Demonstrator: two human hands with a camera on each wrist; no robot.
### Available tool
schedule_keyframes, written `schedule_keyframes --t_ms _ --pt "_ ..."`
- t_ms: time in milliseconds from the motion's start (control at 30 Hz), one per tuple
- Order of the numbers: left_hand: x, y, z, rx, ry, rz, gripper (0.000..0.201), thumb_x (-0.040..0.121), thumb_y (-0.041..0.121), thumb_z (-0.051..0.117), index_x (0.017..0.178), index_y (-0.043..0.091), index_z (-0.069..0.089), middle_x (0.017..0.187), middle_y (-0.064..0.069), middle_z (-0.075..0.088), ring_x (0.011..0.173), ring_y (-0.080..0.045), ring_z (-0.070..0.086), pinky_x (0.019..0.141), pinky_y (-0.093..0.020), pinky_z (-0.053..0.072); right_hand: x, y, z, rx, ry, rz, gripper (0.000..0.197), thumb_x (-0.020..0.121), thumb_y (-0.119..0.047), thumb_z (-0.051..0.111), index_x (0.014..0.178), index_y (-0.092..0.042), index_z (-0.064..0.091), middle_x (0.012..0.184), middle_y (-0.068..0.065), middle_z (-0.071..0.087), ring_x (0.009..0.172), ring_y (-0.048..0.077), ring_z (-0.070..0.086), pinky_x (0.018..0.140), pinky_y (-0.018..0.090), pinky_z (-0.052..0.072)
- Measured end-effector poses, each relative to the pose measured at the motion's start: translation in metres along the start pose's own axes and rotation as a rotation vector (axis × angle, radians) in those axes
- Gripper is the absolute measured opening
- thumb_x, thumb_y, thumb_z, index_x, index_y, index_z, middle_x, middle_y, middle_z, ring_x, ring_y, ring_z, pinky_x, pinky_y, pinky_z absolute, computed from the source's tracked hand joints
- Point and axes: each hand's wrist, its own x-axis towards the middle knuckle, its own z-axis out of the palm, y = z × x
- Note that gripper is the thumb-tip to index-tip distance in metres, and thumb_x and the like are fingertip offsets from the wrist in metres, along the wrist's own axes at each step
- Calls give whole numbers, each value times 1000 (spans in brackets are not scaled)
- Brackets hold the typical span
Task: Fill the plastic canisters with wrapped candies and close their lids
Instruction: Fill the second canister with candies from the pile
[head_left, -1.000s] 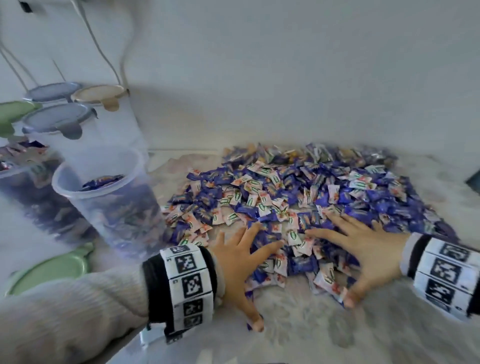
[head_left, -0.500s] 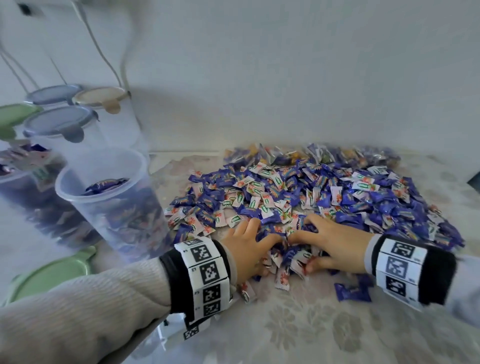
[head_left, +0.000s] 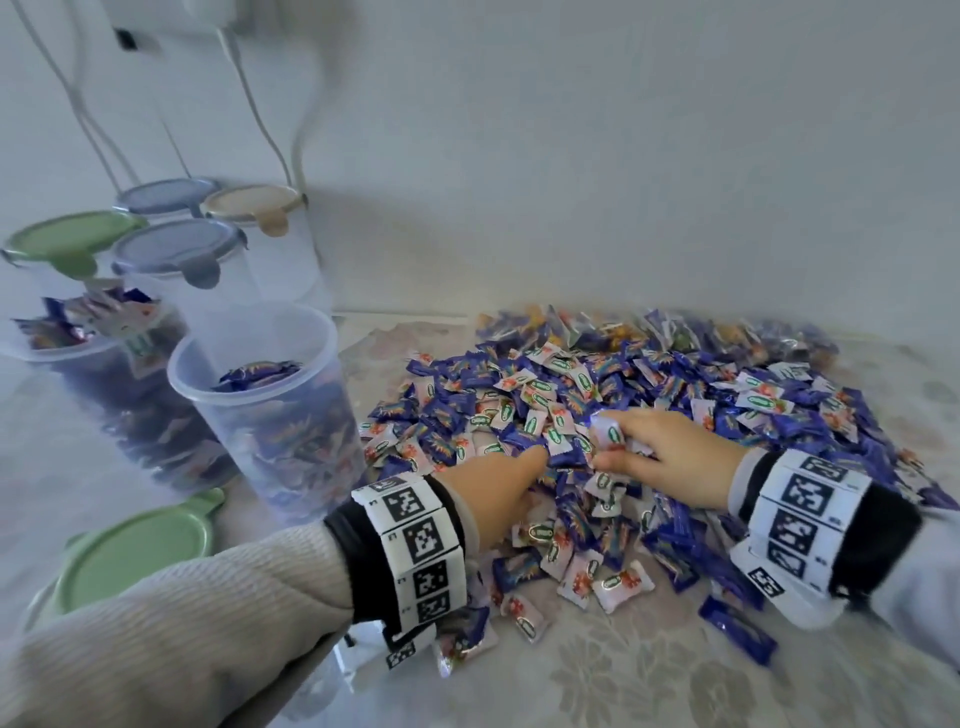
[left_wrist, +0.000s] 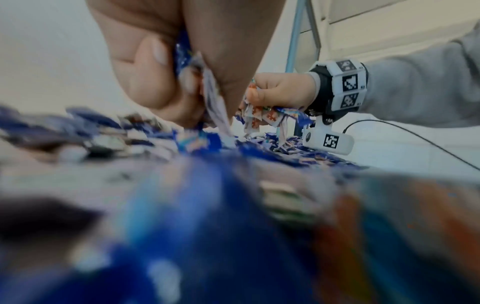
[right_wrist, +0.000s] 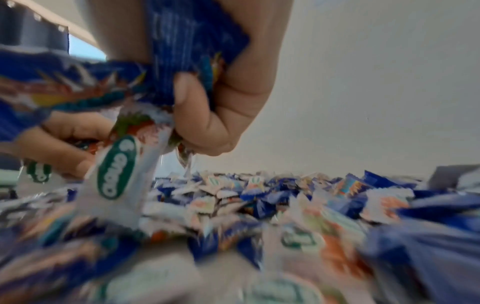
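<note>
A wide pile of blue and white wrapped candies (head_left: 649, 384) covers the table's middle. My left hand (head_left: 498, 483) sits at the pile's near edge, fingers curled round a bunch of candies (left_wrist: 197, 86). My right hand (head_left: 660, 452) is beside it, slightly raised, gripping a handful of candies (right_wrist: 161, 82), some dangling below the fist. An open clear canister (head_left: 265, 405), partly filled with candies, stands left of the pile. Behind it is a second open canister (head_left: 104, 364), heaped full.
A loose green lid (head_left: 130, 551) lies at the front left. Several lidded empty canisters (head_left: 182, 249) stand at the back left against the wall. Stray candies (head_left: 623, 582) lie on the flowered tablecloth (head_left: 649, 675) in front of the pile.
Both hands went from lying spread on the pile to drawn together and curled round handfuls of candies. The right hand has lifted a little.
</note>
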Motion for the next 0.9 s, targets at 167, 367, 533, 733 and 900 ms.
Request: schedule_keyframes --t_ms 167,367,533,733,900 --pt "-24 -3 -41 -184 259 29 15 98 27 40 104 13 38 69 6 48 55 -8 45 52 -22 40 11 -14 -20 157 153 -56 16 83 -53 42 75 -39 41 71 -14 50 66 -7 51 62 14 33" --pt "-93 -8 -117 -248 919 133 10 93 22 48 93 15 41 58 10 47 52 -1 51 48 -11 38 27 -38 -37 247 200 -118 27 80 -49 45 101 -33 51 92 -29 52 80 -20 48 73 -3 35" --pt "-124 -52 -145 -19 1139 -60 16 93 20 49 97 5 44 59 13 42 48 2 47 48 -10 33 43 -54 -47 246 223 -211 15 79 -49 45 93 -50 44 90 -34 51 77 -27 49 72 0 35" --pt "-128 -98 -124 124 940 -134 25 93 29 49 99 5 48 70 7 47 58 -23 47 51 -27 35 59 -70 -53 291 232 -265 28 76 -48 45 98 -33 53 91 -28 53 82 -18 45 69 -7 31" --pt "-136 -103 -112 155 774 -135 42 82 59 36 93 25 59 78 10 60 70 -16 59 68 -32 46 79 -84 -56 335 249 -339 40 75 -63 45 92 -29 55 96 -2 69 91 14 64 85 25 47"
